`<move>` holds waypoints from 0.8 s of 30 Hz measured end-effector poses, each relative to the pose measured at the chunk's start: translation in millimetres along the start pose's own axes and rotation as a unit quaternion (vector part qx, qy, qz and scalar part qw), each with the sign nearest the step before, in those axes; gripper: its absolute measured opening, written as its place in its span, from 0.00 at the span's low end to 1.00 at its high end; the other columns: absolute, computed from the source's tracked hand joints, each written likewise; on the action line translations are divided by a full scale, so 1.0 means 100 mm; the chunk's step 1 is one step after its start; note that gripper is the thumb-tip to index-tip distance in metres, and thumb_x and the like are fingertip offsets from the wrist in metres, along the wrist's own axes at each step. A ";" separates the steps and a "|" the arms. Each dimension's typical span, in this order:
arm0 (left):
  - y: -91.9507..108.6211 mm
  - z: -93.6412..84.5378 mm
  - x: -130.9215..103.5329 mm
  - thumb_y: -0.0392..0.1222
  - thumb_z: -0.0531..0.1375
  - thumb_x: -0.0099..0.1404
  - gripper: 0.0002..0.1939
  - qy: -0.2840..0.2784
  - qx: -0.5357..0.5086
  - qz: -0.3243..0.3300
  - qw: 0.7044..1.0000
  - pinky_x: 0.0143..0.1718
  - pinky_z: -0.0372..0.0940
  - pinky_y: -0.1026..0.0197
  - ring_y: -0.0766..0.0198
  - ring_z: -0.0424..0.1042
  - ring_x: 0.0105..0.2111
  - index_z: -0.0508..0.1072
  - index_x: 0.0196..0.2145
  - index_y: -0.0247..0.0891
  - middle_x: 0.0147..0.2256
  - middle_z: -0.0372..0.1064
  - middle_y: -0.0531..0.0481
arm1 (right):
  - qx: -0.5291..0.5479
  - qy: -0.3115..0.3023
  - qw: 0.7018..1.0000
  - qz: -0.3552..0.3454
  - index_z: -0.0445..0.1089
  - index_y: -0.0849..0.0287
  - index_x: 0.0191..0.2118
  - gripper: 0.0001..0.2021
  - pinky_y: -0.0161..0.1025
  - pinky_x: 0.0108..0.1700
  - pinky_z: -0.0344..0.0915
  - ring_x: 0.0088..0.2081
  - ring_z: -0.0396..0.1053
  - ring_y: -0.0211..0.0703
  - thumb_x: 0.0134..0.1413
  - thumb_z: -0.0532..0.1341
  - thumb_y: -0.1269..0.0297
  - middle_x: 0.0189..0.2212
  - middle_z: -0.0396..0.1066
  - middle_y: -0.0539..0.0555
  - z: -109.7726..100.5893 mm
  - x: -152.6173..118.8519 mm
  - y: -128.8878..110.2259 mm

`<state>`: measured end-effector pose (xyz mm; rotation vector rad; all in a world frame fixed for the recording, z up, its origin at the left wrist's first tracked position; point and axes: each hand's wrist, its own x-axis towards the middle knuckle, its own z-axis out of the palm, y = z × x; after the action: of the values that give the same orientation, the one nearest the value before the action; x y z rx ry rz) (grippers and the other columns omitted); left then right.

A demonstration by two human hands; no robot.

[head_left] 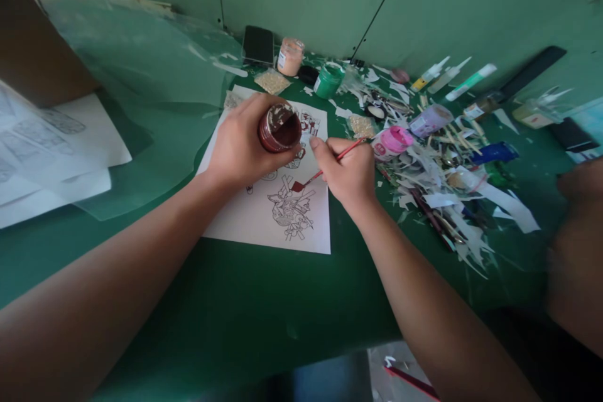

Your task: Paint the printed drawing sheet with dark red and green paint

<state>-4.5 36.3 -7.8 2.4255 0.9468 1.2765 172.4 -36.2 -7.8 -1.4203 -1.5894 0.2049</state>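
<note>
My left hand (245,138) is wrapped round a jar of dark red paint (281,130), tilted so that its mouth faces me. Between the fingers of my right hand (348,166) is a red-handled paintbrush (315,177); dark red coats its broad tip. The tip is over a white sheet (235,220) printed with black line drawings, close to the lowest drawing (291,210). Some dark red colour shows on a drawing near the sheet's top right. My left hand and the jar hide part of the sheet.
Behind the sheet stand a peach paint jar (291,56) and a green one (329,80). Paper scraps (438,201) are heaped at the right, around a pink paint jar (392,142). Clear plastic film (155,107) and printed sheets (51,151) lie left. Another person's arm (579,251) is at the right edge.
</note>
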 end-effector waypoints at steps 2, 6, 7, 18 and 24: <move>0.00 0.00 0.00 0.50 0.68 0.55 0.22 0.000 0.004 -0.002 1.000 0.45 0.70 0.50 0.53 0.73 0.45 0.66 0.45 0.43 0.45 0.73 0.49 | -0.008 0.004 1.000 0.002 0.54 0.56 0.13 0.26 0.36 0.21 0.44 0.15 0.47 0.30 0.60 0.61 0.61 0.10 0.45 0.42 0.00 0.00 0.00; -0.01 0.01 0.00 0.49 0.69 0.54 0.24 0.011 0.000 0.012 1.000 0.44 0.70 0.51 0.54 0.73 0.44 0.67 0.45 0.39 0.44 0.73 0.47 | -0.011 0.014 1.000 -0.001 0.53 0.56 0.14 0.25 0.36 0.22 0.43 0.16 0.47 0.30 0.60 0.60 0.61 0.10 0.45 0.42 -0.01 0.01 0.00; -0.01 0.02 0.00 0.48 0.69 0.54 0.24 0.014 0.000 0.013 1.000 0.44 0.70 0.51 0.55 0.73 0.44 0.67 0.45 0.39 0.44 0.73 0.47 | -0.015 0.013 1.000 -0.005 0.52 0.56 0.14 0.26 0.36 0.22 0.43 0.16 0.47 0.30 0.60 0.60 0.61 0.10 0.44 0.42 -0.01 0.01 0.00; -0.01 0.01 -0.01 0.49 0.67 0.56 0.23 0.005 -0.005 0.009 1.000 0.45 0.70 0.49 0.54 0.72 0.45 0.66 0.46 0.40 0.44 0.72 0.47 | -0.028 0.011 0.999 -0.034 0.49 0.56 0.14 0.26 0.37 0.22 0.42 0.17 0.46 0.30 0.61 0.59 0.60 0.10 0.45 0.42 -0.03 0.00 0.00; -0.03 0.03 -0.01 0.49 0.68 0.53 0.23 0.018 -0.008 0.014 1.000 0.43 0.70 0.51 0.56 0.73 0.43 0.67 0.45 0.41 0.44 0.73 0.49 | -0.026 0.017 0.998 -0.050 0.49 0.56 0.14 0.26 0.37 0.22 0.43 0.17 0.46 0.30 0.61 0.59 0.59 0.10 0.46 0.43 -0.05 0.00 0.00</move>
<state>-4.0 38.2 -11.1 2.4195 0.9131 1.3359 175.6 -38.4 -5.0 -1.3733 -1.6437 0.0798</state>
